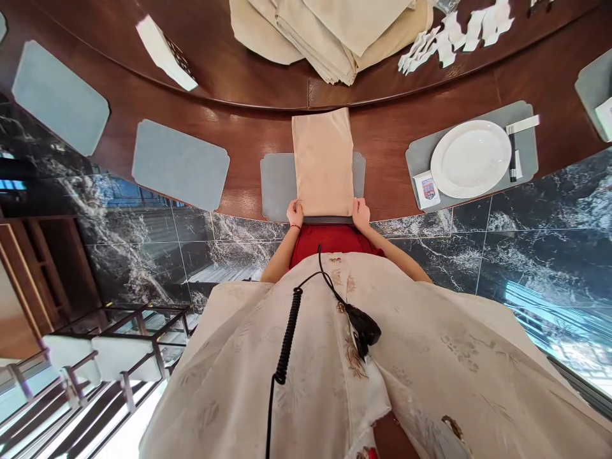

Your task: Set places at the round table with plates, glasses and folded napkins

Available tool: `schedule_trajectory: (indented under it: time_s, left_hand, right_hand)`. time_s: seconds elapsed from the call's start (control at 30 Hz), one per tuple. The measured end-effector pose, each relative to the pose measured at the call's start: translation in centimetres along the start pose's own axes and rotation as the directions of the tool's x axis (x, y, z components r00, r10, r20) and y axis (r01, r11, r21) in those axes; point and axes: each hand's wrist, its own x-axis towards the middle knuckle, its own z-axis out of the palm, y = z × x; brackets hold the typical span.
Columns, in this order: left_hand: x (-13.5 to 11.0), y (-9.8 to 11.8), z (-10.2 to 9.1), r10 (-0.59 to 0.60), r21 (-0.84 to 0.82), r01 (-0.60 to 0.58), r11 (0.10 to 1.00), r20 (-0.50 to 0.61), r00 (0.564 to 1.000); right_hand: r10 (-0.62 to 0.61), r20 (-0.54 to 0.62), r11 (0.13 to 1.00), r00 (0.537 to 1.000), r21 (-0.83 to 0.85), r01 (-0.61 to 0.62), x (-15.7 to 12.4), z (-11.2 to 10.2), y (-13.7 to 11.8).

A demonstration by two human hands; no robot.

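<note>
A folded beige cloth napkin (pixel 324 166) lies flat over a grey placemat (pixel 278 185) at the table edge in front of me. My left hand (pixel 295 213) pinches its near left corner, with a red string around the wrist. At the near right corner my right hand (pixel 360 213) has its fingers closed on the cloth. The far end of the napkin reaches past the mat onto the wood, close to the raised inner part of the table.
A stack of beige cloths (pixel 329 32) lies beyond, with white folded strips (pixel 459 35) to its right. A white plate (pixel 471 158) sits on the right placemat (pixel 528 143). More grey mats (pixel 180 164) line the left. A white box-like object (pixel 165 51) stands farther back. Chairs (pixel 124 357) are behind left.
</note>
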Motion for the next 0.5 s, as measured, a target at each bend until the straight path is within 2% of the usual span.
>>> schedule_trajectory:
  time_s: [0.13, 0.23, 0.33, 0.4, 0.5]
  left_hand:
    - [-0.2, -0.2, 0.3, 0.020, 0.051, -0.020, 0.998, 0.000, 1.000]
    - [-0.1, -0.3, 0.4, 0.006, 0.072, -0.005, 0.997, -0.011, 1.000]
    - [0.0, -0.6, 0.3, -0.085, 0.060, 0.087, 0.994, -0.031, 0.996]
    - [-0.1, -0.8, 0.2, -0.149, 0.025, 0.150, 0.988, -0.025, 0.988]
    - [-0.3, -1.1, -0.1, -0.188, -0.059, 0.187, 0.981, -0.010, 0.982]
  right_hand:
    - [0.148, 0.026, 0.973, 0.989, -0.182, -0.141, 0.0, 0.1, -0.8]
    - [0.174, 0.012, 0.970, 0.985, -0.175, -0.169, 0.1, 0.0, -1.3]
    - [0.230, -0.007, 0.972, 0.973, -0.056, -0.230, 0.2, -0.3, -1.1]
    - [0.261, 0.006, 0.960, 0.965, 0.106, -0.261, 0.1, -0.4, -0.7]
    - [0.302, 0.068, 0.876, 0.951, 0.374, -0.305, -0.2, -0.2, -0.1]
